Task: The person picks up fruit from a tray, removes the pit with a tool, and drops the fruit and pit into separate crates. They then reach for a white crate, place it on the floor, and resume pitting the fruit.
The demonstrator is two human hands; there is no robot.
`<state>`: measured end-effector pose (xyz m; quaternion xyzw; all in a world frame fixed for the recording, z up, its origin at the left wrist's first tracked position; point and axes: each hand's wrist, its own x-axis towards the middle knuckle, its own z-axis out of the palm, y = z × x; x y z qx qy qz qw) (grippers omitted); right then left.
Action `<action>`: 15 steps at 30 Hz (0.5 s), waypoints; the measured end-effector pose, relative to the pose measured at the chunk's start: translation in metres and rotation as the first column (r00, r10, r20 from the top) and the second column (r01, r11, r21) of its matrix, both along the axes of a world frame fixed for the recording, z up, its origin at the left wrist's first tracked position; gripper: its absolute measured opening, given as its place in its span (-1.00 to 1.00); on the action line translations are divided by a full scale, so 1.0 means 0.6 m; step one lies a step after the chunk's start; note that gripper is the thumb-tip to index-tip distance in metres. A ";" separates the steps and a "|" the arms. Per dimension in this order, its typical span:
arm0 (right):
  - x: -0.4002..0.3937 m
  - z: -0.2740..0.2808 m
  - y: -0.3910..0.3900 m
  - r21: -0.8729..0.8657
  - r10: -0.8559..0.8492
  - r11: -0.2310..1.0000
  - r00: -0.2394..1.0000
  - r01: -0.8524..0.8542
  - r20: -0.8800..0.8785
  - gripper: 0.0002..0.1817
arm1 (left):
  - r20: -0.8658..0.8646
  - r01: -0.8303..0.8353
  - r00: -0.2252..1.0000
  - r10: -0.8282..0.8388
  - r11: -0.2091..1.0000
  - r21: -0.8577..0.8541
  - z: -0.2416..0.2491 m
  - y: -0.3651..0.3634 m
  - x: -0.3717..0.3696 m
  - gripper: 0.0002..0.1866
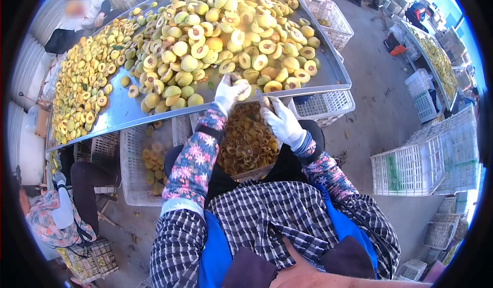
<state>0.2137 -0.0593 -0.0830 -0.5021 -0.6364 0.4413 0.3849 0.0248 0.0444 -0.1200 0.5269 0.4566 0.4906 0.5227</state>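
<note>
My left hand (231, 92), in a white glove, is closed around a yellow-green peach (243, 90) just above the table's near edge. Close by on the right, my gloved right hand (283, 122) grips what looks like a small knife (266, 102) by its handle, its thin tip pointing toward the peach. Both hands are over a crate of brownish peels and scraps (245, 139) between my knees. Beyond them, a large heap of whole and halved peaches (205, 36) covers much of the metal table (115, 117); some halves show brown centres.
White plastic crates stand under the table, including one with fruit (134, 172), and at its right end (328, 18). More crates (411, 167) are stacked at the right. A co-worker (61, 211) sits at the lower left; another person (84, 16) is across the table.
</note>
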 end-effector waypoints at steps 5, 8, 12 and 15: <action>-0.029 0.042 -0.002 0.399 -0.046 0.916 0.986 -0.023 0.161 -0.64 | 0.785 0.066 0.606 0.127 0.976 -0.209 0.087 -0.095 0.032 -0.82; -0.040 0.055 -0.008 0.454 -0.107 0.890 0.957 -0.028 0.268 -0.67 | 0.814 0.080 0.558 0.165 0.965 -0.250 0.097 -0.111 0.037 -0.71; -0.045 0.057 -0.016 0.528 -0.160 0.847 0.914 -0.067 0.372 -0.63 | 0.824 0.028 0.530 0.202 0.967 -0.255 0.102 -0.120 0.050 -0.57; -0.049 0.057 -0.020 0.510 -0.175 0.856 0.886 -0.077 0.429 -0.61 | 0.821 0.004 0.523 0.229 0.963 -0.271 0.105 -0.118 0.048 -0.54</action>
